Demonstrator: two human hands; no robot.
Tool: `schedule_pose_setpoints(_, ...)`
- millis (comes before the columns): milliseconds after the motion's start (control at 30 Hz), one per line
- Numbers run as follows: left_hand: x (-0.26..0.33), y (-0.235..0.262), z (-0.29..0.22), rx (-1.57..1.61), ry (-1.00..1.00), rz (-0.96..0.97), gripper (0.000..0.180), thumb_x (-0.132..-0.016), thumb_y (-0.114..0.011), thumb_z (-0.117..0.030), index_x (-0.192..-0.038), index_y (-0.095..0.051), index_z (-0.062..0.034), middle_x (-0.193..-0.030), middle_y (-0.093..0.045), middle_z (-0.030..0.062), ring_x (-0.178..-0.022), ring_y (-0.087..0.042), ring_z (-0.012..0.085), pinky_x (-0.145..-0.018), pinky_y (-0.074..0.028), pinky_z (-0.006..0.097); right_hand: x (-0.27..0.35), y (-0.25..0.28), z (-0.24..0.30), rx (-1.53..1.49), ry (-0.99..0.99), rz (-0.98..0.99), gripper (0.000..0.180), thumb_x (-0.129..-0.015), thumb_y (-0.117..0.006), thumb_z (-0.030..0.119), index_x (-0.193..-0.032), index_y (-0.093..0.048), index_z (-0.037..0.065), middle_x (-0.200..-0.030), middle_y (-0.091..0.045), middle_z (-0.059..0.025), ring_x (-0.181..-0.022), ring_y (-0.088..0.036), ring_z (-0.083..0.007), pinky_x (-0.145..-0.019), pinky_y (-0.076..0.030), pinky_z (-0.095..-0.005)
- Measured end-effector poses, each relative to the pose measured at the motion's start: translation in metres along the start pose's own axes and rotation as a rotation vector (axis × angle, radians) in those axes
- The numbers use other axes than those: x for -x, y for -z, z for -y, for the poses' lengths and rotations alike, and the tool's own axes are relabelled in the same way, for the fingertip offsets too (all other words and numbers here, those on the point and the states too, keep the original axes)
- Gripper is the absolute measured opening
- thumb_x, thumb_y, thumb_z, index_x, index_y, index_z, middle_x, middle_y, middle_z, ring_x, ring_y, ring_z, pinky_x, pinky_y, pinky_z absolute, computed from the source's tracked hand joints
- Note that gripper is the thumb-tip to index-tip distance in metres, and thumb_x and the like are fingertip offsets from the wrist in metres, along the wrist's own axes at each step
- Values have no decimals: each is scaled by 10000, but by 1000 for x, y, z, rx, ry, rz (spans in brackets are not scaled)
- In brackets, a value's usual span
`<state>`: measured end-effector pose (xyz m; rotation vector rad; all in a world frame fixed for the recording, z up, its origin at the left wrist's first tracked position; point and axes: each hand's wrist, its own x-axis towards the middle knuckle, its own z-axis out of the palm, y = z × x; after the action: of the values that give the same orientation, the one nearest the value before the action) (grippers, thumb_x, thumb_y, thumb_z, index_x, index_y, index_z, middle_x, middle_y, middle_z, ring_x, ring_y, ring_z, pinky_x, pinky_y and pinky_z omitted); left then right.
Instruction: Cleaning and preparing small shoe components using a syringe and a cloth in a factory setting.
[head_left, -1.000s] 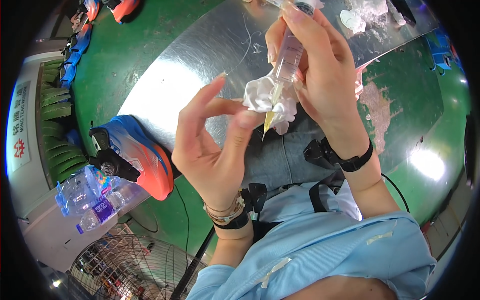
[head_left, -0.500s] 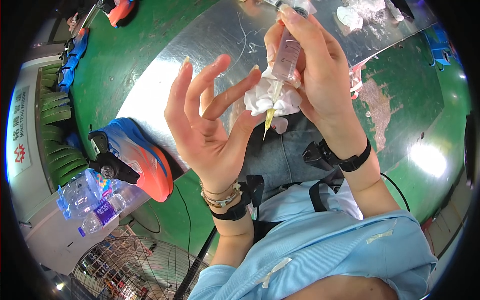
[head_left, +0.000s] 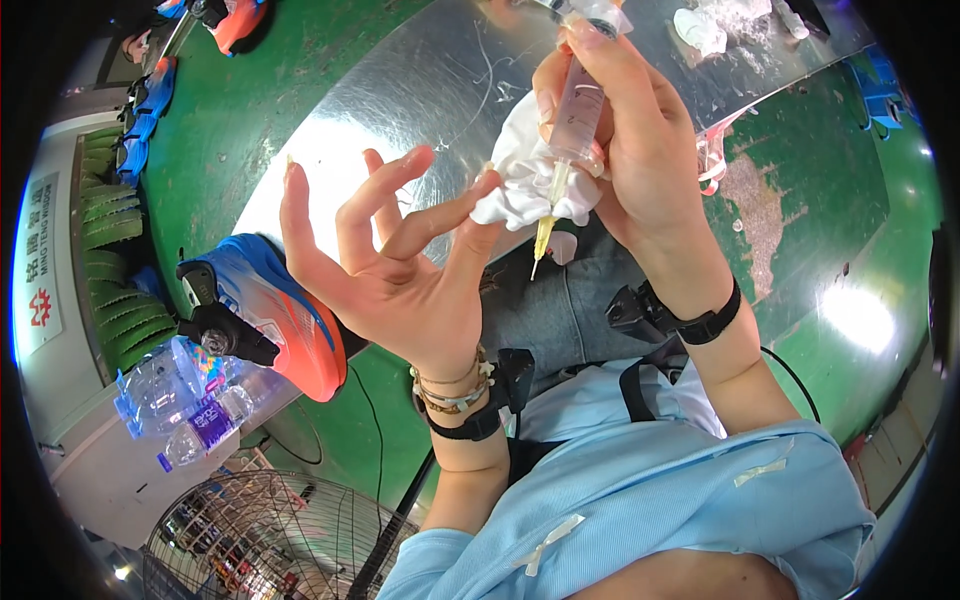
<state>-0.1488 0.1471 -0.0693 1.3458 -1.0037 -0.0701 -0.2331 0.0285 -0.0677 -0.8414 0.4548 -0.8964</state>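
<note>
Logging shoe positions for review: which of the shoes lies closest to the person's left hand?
The blue-and-orange shoe at the metal table's near-left edge, just beside the open left hand; the other shoes lie far off at the frame's upper left.

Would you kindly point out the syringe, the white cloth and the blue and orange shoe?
syringe [head_left: 577, 120], head view, middle of the clear barrel.
white cloth [head_left: 520, 180], head view, bunched folds left of the needle.
blue and orange shoe [head_left: 290, 315], head view, its orange side.

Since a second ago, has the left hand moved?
Yes. The left hand has opened, fingers spread, and drawn left of the syringe, away from the white cloth, toward the blue-orange shoe.
</note>
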Motion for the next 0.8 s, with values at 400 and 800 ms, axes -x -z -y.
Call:
schedule_pose_setpoints(400,-11,33,-3,-65,95,-29,382,-791,-534,108,-1168,-486,64,-1200,-537,218,-1182,-477,302,-1017,-334,404,6,1,-6,62,8,-171,171,-910,-519,244,-865,-525,80,-675,-551,-31,-440,-387,-23,-406,-302,-193)
schedule_pose_setpoints(800,-7,11,-28,-708,51,483,134,-769,-678,-153,-842,-655,-43,-1045,-631,56,-1080,-540,256,-1044,-201,497,12,5,-6,98,272,-76,152,-914,-510,74,-1034,-476,-13,-777,-565,-46,-668,-510,-61,-605,-409,-188)
